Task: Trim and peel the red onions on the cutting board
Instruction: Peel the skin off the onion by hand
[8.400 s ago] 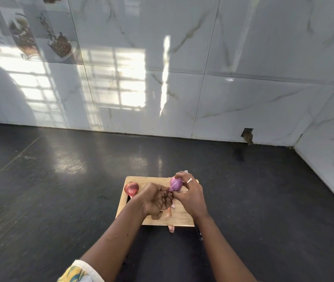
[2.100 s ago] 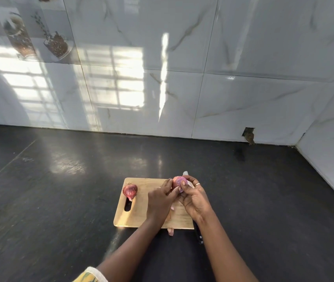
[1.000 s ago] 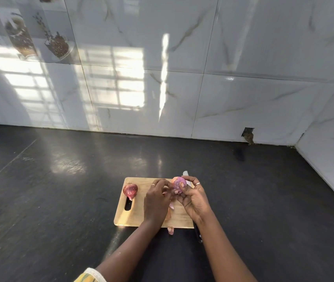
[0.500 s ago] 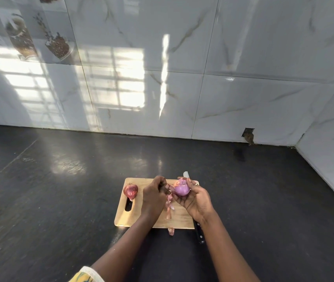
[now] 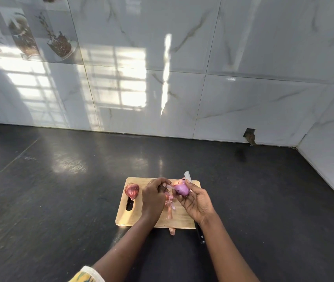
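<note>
Right grip [image 5: 195, 200] curls round onion [image 5: 181, 190], above board [image 5: 125, 218] at 1 o'clock. Left grip [image 5: 153, 197] pinches its skin [image 5: 168, 186] at 9 o'clock. Judged light, firm, slick bare; skin papery: take loose edges. Second onion [image 5: 131, 191]: board's 10 o'clock.

On the wooden cutting board [image 5: 133, 218], an unpeeled red onion [image 5: 131, 190] lies at the far-left corner. A glossy purple onion [image 5: 181, 189], seemingly mostly peeled, is raised over the far-right part. Pinkish skin strips [image 5: 169, 206] trail over mid-board.
</note>
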